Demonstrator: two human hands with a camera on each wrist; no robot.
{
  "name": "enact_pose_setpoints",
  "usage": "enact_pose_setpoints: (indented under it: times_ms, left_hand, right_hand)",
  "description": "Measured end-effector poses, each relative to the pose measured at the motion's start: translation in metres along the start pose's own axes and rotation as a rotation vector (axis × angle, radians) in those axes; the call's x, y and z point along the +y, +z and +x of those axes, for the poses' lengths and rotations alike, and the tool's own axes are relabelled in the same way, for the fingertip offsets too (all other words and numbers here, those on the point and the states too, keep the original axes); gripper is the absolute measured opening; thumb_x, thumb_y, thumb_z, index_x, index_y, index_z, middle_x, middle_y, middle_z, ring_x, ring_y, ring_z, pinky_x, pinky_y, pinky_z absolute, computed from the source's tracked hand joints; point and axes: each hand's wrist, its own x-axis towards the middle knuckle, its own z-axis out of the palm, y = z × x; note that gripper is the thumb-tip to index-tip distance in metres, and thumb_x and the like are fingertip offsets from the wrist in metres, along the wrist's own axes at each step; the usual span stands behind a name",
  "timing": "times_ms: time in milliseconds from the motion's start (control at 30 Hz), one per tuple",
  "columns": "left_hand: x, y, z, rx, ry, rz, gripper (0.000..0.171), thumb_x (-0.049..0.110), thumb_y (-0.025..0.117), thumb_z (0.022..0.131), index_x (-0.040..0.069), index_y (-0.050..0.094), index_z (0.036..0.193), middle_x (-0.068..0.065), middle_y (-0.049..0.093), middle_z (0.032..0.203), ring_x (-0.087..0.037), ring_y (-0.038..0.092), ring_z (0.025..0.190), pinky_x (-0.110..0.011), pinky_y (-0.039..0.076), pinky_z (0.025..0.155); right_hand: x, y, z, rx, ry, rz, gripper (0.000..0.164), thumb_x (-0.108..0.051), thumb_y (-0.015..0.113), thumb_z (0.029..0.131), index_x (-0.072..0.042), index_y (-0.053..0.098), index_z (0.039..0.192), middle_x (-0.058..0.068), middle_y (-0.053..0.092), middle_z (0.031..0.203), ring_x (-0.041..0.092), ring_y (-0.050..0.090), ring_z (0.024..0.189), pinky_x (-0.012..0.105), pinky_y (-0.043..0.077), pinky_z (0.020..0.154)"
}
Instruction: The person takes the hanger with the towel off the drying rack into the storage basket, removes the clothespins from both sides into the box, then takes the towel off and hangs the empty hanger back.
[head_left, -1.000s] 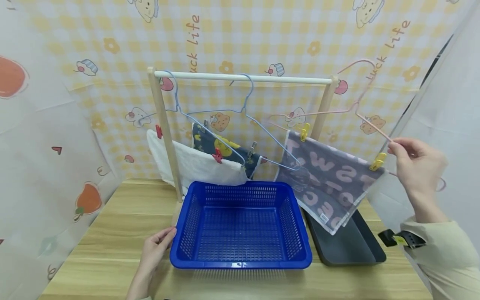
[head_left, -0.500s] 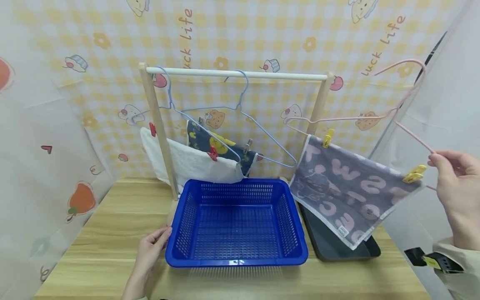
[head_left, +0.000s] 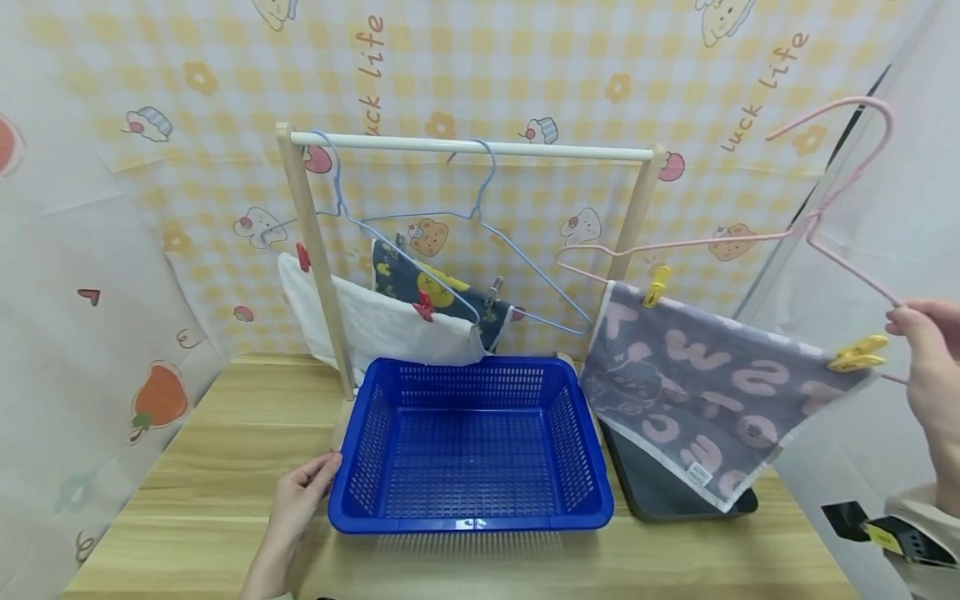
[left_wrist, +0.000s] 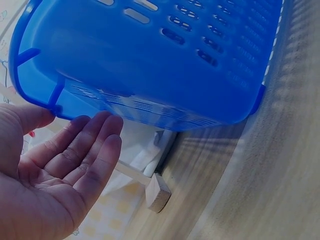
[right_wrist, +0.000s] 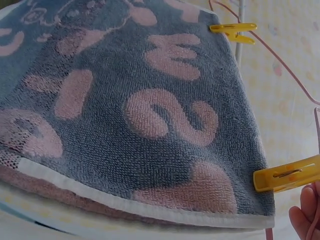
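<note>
My right hand (head_left: pixel 933 354) pinches the sloping arm of a pink wire hanger (head_left: pixel 851 258) at the right of the head view. Two yellow clothespins (right_wrist: pixel 287 174) clip a grey towel with pink letters (head_left: pixel 697 367) to the hanger's lower bar. The towel hangs tilted, partly in front of a dark grey tray (head_left: pixel 652 487). On the left, my left hand (head_left: pixel 300 500) touches the side of a blue plastic basket (head_left: pixel 472 525). In the left wrist view its thumb and loosely extended fingers lie right at the basket's rim, palm showing.
Behind the basket stands a wooden rack with a white rail (head_left: pixel 465 148). Two blue hangers (head_left: pixel 525 258) hang on it. They carry a white towel (head_left: pixel 375 321) with red clothespins and a dark towel (head_left: pixel 390 275) with grey clothespins.
My right hand has moved right, away from the rack, carrying the pink hanger and its towel, and slowed lately. The left hand has stayed at the basket; the head view shifted slightly.
</note>
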Motion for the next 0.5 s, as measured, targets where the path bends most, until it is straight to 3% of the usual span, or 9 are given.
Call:
enact_pose_setpoints:
  times_ms: [100, 300, 367, 500]
  left_hand:
    - [0.001, 0.000, 0.000, 0.000, -0.007, 0.004, 0.028, 0.011, 0.059, 0.093, -0.012, 0.061, 0.108, 0.019, 0.064, 0.072, 0.001, 0.060, 0.069, -0.016, 0.053, 0.065]
    - [0.001, 0.000, 0.000, 0.000, -0.011, -0.002, 0.025, 0.010, 0.059, 0.092, -0.011, 0.063, 0.106, 0.018, 0.064, 0.071, 0.001, 0.060, 0.068, -0.016, 0.053, 0.065]
    - [0.001, 0.000, 0.000, 0.002, -0.015, -0.009, 0.023, 0.010, 0.059, 0.093, -0.009, 0.064, 0.105, 0.019, 0.064, 0.071, 0.001, 0.060, 0.068, -0.016, 0.053, 0.065]
    - [0.000, 0.000, 0.000, 0.006, -0.013, -0.014, 0.022, 0.010, 0.059, 0.092, -0.008, 0.064, 0.104, 0.019, 0.064, 0.071, 0.001, 0.060, 0.068, -0.016, 0.053, 0.065]
  right_hand:
    - [-0.009, 0.006, 0.001, 0.014, -0.052, 0.081, 0.036, 0.003, 0.052, 0.093, -0.032, 0.061, 0.089, -0.030, 0.054, 0.077, -0.013, 0.050, 0.074, 0.009, 0.032, 0.070]
    - [-0.037, 0.024, 0.000, 0.014, -0.030, 0.119, 0.016, -0.001, 0.058, 0.091, -0.009, 0.070, 0.097, -0.026, 0.060, 0.078, -0.007, 0.055, 0.074, 0.012, 0.037, 0.070]
    - [-0.048, 0.035, -0.001, 0.011, -0.031, 0.186, 0.012, 0.001, 0.060, 0.089, 0.001, 0.070, 0.095, -0.021, 0.063, 0.078, -0.003, 0.058, 0.072, 0.011, 0.042, 0.073]
    - [-0.065, 0.059, -0.005, -0.002, -0.085, 0.366, 0.008, 0.010, 0.063, 0.083, 0.016, 0.067, 0.087, -0.011, 0.068, 0.075, 0.003, 0.061, 0.066, 0.009, 0.049, 0.066]
